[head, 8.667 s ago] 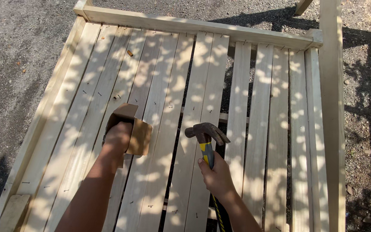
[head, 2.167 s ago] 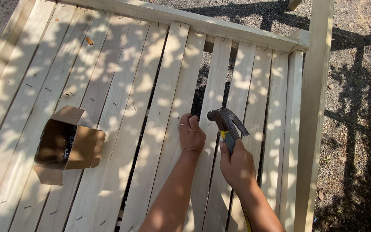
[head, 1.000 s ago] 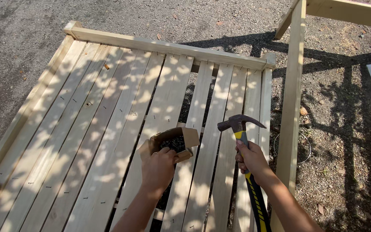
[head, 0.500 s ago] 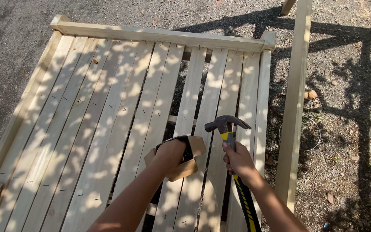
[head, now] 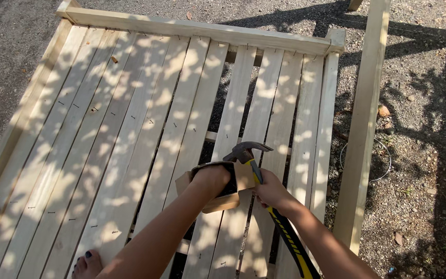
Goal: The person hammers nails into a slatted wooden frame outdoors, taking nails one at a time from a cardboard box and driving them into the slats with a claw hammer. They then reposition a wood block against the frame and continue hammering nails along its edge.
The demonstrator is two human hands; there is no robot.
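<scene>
My left hand [head: 211,178] reaches into a small open cardboard box [head: 222,203] that rests on the pale wooden slats. Its fingers are hidden inside the box. My right hand [head: 270,190] is right beside the box and grips a claw hammer by its black-and-yellow handle [head: 291,242]. The steel hammer head [head: 246,151] stands just above the box's right flap. Both hands are over the slatted wooden panel [head: 130,129], near its right-hand slats.
The panel lies flat on gravel, with a raised rail [head: 202,29] along its far end and dark gaps between some slats. A long wooden post [head: 363,129] runs along the right side. A wire ring [head: 385,160] lies on the gravel. A bare foot [head: 85,263] stands at bottom left.
The left hand left the slat and brought the cardboard box over beside the hammer. It now dips into the box. The right hand has kept hold of the hammer throughout.
</scene>
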